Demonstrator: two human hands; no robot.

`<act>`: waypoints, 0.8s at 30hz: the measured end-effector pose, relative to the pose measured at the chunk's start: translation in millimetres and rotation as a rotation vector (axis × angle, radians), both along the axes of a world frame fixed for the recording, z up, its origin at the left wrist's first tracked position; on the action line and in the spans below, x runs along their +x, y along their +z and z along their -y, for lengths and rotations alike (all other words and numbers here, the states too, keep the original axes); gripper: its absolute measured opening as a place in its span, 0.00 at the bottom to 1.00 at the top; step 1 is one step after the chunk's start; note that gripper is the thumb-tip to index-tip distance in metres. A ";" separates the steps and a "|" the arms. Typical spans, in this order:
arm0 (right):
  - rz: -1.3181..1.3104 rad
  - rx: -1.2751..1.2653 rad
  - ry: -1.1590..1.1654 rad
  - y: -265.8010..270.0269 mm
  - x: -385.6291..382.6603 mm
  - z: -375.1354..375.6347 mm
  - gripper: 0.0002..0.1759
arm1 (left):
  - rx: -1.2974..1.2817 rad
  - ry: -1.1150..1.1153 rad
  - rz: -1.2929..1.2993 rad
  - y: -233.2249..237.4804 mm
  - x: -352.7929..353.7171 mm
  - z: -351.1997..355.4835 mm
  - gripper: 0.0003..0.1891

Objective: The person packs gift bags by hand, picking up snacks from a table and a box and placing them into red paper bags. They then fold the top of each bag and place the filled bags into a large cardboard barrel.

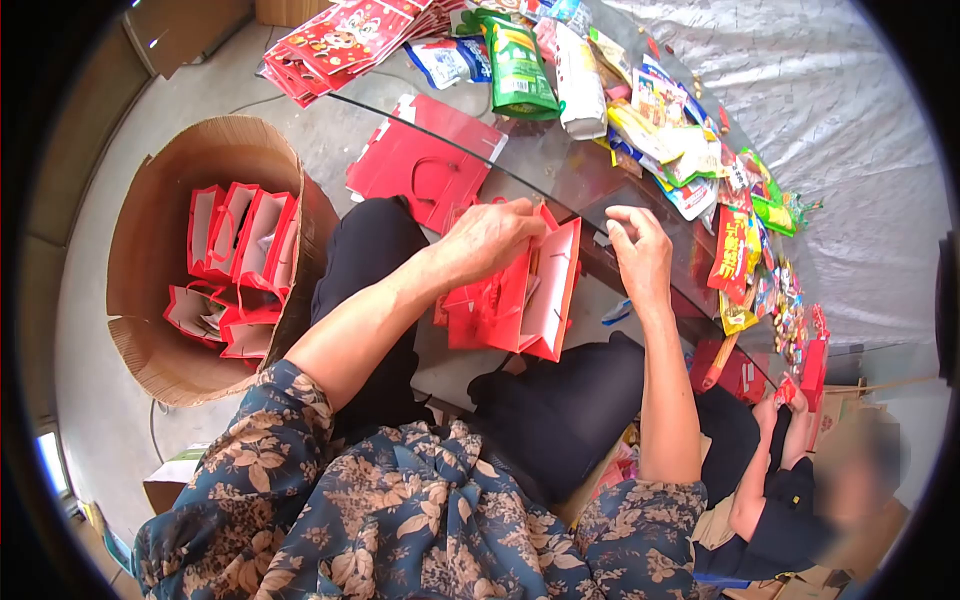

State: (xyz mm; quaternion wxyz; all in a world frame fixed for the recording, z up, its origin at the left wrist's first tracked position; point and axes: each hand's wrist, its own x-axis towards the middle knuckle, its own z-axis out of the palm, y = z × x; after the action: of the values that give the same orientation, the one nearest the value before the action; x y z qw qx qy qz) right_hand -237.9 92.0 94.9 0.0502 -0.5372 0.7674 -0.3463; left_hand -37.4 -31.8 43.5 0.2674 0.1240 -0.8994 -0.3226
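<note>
A red paper gift bag (540, 295) with a white inside stands open at the top over my lap. My left hand (492, 238) is closed on the bag's upper far edge. More red bags and handles lie close against this bag, partly hidden behind my left forearm. My right hand (642, 255) is raised just right of the bag, apart from it. Its fingers are bent, the thumb stands off from them, and I see nothing between them. Nearest to it are the glass table's edge and snack packets (690, 190) lying beyond.
At left stands a big cardboard box (125, 250) with several red bags inside. Flat red bags (425, 160) lie past my knee. A stack of printed red bags (345, 45) and a green snack pouch (520, 70) rest on the table. A co-worker (770, 500) sits at right, holding something red.
</note>
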 end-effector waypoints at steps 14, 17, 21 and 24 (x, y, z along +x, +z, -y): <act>-0.051 -0.102 -0.139 -16.1 -33.2 124.7 0.39 | 0.028 0.000 -0.051 -4.2 -10.8 -3.6 0.05; -0.034 -0.042 -0.201 -27.0 -40.7 151.6 0.44 | 0.048 -0.011 -0.053 -1.6 -10.4 -3.4 0.04; -0.032 -0.010 -0.329 -34.2 -40.7 176.1 0.53 | 0.063 -0.012 -0.024 -0.6 -10.1 -2.6 0.03; 0.042 -0.077 -0.371 -38.4 -41.7 190.5 0.54 | 0.096 -0.022 -0.016 3.0 -6.3 -1.3 0.03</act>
State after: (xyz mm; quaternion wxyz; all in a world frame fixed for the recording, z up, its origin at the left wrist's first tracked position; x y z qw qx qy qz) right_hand -279.6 -98.4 56.5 -0.0191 -0.3807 0.8384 -0.3896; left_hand -43.7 -30.5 46.5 0.2647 0.1244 -0.8820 -0.3694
